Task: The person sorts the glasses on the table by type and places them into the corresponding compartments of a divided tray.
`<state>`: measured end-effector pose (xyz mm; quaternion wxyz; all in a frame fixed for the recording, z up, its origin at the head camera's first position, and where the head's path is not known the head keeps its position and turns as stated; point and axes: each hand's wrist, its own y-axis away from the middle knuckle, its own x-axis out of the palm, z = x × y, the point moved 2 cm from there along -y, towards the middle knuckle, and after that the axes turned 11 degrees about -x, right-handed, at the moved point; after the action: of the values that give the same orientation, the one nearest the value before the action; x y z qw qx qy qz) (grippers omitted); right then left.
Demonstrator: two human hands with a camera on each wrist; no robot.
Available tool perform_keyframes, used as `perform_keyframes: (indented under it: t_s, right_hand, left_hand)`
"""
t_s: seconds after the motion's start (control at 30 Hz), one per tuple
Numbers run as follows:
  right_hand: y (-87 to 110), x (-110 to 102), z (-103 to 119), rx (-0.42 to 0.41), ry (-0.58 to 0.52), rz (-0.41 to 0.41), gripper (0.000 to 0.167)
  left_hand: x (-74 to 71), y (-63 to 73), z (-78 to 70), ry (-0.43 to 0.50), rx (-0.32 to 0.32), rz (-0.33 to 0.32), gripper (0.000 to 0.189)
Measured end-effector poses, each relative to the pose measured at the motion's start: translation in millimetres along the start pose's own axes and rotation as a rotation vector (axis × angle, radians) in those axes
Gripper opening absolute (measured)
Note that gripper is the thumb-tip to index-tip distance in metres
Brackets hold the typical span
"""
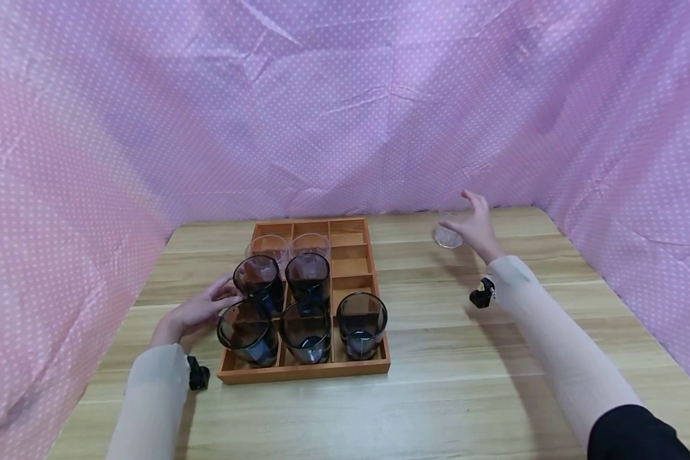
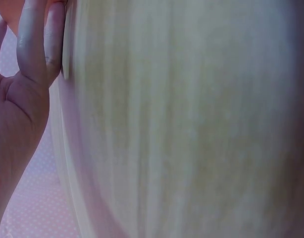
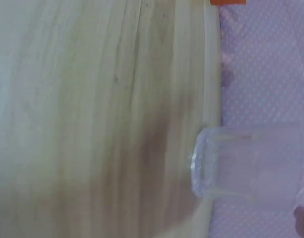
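My right hand (image 1: pixel 476 229) is beside a clear glass (image 1: pixel 448 237) standing upright near the table's back edge, thumb and fingers spread apart. In the right wrist view a fingertip (image 3: pixel 303 220) shows close to the mouth of that clear glass. My left hand (image 1: pixel 204 308) rests along the left side of a wooden divided tray (image 1: pixel 305 377), fingers extended at its edge, next to a dark glass (image 1: pixel 259 281). The left wrist view shows these fingers (image 2: pixel 32 44) fairly straight. Several dark glasses fill the tray's front part, with two clear glasses (image 1: pixel 310 243) behind them.
Bare compartments (image 1: pixel 347 233) show along the tray's back and right side. The wooden table (image 1: pixel 437 396) extends around the tray. A pink dotted cloth (image 1: pixel 345 128) hangs behind the table and at both sides.
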<state>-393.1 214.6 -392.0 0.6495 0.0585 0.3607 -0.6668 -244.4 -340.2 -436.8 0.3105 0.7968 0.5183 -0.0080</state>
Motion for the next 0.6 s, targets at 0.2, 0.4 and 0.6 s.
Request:
perform_keyframes:
  t_s: [0.2,0.4,0.6]
  right_hand:
    - [6.4,-3,-13,0.166,-0.057,0.026,0.107]
    - [5.9,-1,-27,0.199,-0.081,0.052,0.105]
    - [4.2,2,-28,0.241,-0.102,0.042,0.101]
  left_hand:
    - [-2.1,-1.9,0.7,-0.011,-0.005,-0.012,0.058]
    - [-2.6,-2.4,0.9,-0.014,0.004,-0.011,0.059]
    - [-0.6,-1.5,0.0,-0.016,0.009,-0.017,0.063]
